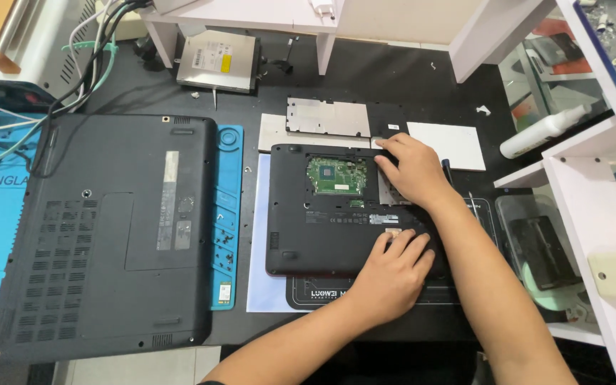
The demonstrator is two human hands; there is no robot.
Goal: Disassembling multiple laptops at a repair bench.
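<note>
Head cam looks down on both hands at work on a small laptop (pixel 336 214), which lies belly-up, approx. mid-bench, w/ its long axis running left-right across the viewer and a bay cut open near its far edge showing a green board (pixel 336 175).

Right hand (pixel 411 171) lies flat on the laptop's far right corner, fingers together, tips pressing at the bay's rim; not pinching anything I can make out. Left hand (pixel 392 274) rests on the near right edge, fingers loosely spread, palm down, holding nothing. Both hands sit on the laptop's right half, the right one nearer the open bay.

Just beyond the laptop: a silver cover plate (pixel 328 117) and a white card (pixel 447 144) to its far right. Left of the laptop, touching a blue mat (pixel 228 214), a bigger dark laptop (pixel 108 235) also lies belly-up. Further back left, a disc drive (pixel 219 63). Right of the laptop, white shelves (pixel 593 199) w/ a white bottle (pixel 543 132).
</note>
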